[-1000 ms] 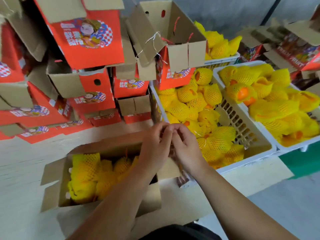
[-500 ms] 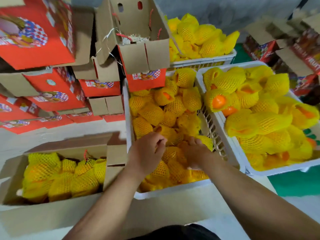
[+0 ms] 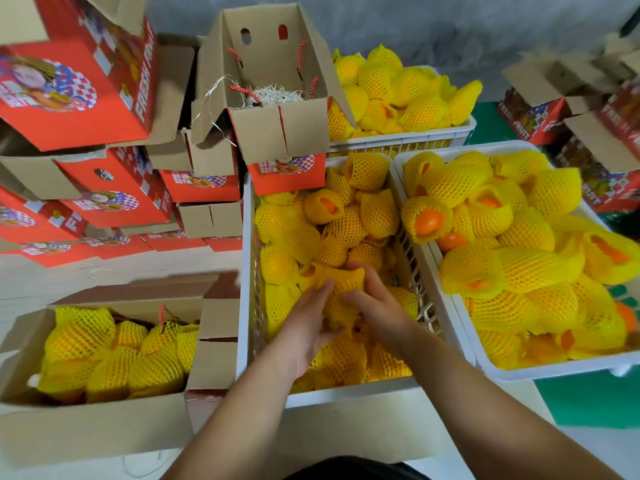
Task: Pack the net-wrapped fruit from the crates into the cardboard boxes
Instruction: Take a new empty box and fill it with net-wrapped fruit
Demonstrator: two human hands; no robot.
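Observation:
A white crate (image 3: 246, 271) in the middle is full of oranges in yellow foam nets. Both my hands reach into it and close round one net-wrapped fruit (image 3: 343, 280). My left hand (image 3: 304, 329) cups it from the left and below, and my right hand (image 3: 375, 303) grips it from the right. To the left, an open cardboard box (image 3: 104, 427) holds several net-wrapped fruit (image 3: 110, 358) and has room at its near right end.
A second white crate (image 3: 554, 370) of wrapped fruit stands to the right, a third (image 3: 398, 138) behind. An open box with straw (image 3: 277, 133) rests on the middle crate's far rim. Stacked red boxes (image 3: 69, 91) fill the left, with more at the far right (image 3: 588, 140).
My hands moved from the cardboard box's edge over into the middle crate. They now close round one wrapped fruit near the crate's centre. The view swung right.

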